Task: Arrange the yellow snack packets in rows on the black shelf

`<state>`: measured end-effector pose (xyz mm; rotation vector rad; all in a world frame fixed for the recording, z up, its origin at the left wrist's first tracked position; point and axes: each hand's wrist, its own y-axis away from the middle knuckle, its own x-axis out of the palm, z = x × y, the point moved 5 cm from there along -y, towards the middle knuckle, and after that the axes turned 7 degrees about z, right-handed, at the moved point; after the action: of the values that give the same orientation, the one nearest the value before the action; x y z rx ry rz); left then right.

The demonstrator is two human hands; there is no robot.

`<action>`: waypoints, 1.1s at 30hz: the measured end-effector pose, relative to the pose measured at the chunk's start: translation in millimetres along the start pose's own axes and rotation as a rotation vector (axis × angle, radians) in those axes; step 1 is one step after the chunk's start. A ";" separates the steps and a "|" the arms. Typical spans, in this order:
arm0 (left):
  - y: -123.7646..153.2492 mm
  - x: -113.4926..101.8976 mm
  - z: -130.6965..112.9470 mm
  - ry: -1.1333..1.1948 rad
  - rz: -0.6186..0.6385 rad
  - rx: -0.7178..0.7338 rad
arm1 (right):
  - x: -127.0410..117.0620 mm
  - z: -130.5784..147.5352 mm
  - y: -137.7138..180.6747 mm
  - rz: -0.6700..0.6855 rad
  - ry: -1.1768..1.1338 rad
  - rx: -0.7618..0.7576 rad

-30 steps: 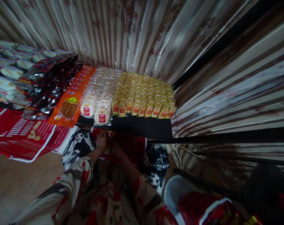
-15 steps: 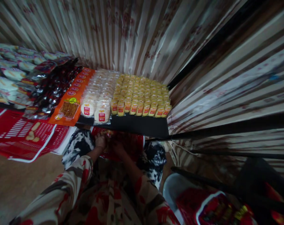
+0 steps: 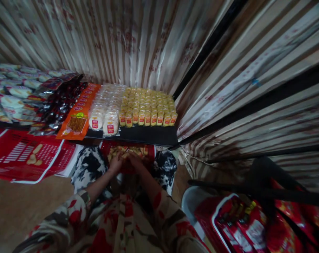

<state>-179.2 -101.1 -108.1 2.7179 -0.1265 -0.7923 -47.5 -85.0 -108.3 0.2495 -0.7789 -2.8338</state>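
Note:
My left hand [image 3: 115,162] and my right hand [image 3: 134,161] meet at the near edge of a red basket [image 3: 128,158] that rests between my knees and holds small yellow packets. Both hands have curled fingers touching the packets in the dim light; what each one grips is not clear. Just beyond the basket a low black shelf [image 3: 146,135] carries rows of yellow snack packets [image 3: 149,110] and clear bags of round white cakes [image 3: 106,110].
Orange packs [image 3: 79,112] and dark red packs [image 3: 58,102] lie left on the shelf, pale bags [image 3: 12,95] farther left. A flat red basket [image 3: 25,158] sits on the floor at left. A white bucket [image 3: 192,207] and red packets [image 3: 243,225] stand at right. Striped curtains surround the spot.
The view has tilted down and shifted, showing the basket's yellow packets. My hands have drawn a little nearer to me and closer together over the basket.

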 end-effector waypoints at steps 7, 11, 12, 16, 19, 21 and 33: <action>0.8 -5.7 -21.4 0.444 0.085 -0.107 | -17.1 10.7 11.0 -0.020 -0.237 0.025; 8.7 -9.4 -40.8 0.741 0.113 -0.122 | -30.3 24.3 20.7 -0.051 -0.323 -0.003; 11.9 -10.9 -46.3 0.782 0.124 -0.122 | -33.6 28.2 23.6 -0.060 -0.336 -0.012; 25.2 -16.7 -69.6 0.884 0.189 -0.100 | -46.3 42.8 33.6 -0.111 -0.359 -0.038; 31.0 -19.3 -84.1 0.919 0.198 -0.096 | -53.5 50.2 39.5 -0.165 -0.366 -0.044; 31.7 -19.4 -91.6 0.917 0.191 -0.103 | -56.4 53.9 43.4 -0.191 -0.369 -0.048; 17.8 -17.6 -123.6 0.809 0.180 -0.061 | -92.9 90.7 60.5 -0.276 -0.101 -0.197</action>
<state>-127.6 -82.1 5.4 2.6899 -0.1531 0.3666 31.6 -70.7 10.2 0.1984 -0.5108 -3.1789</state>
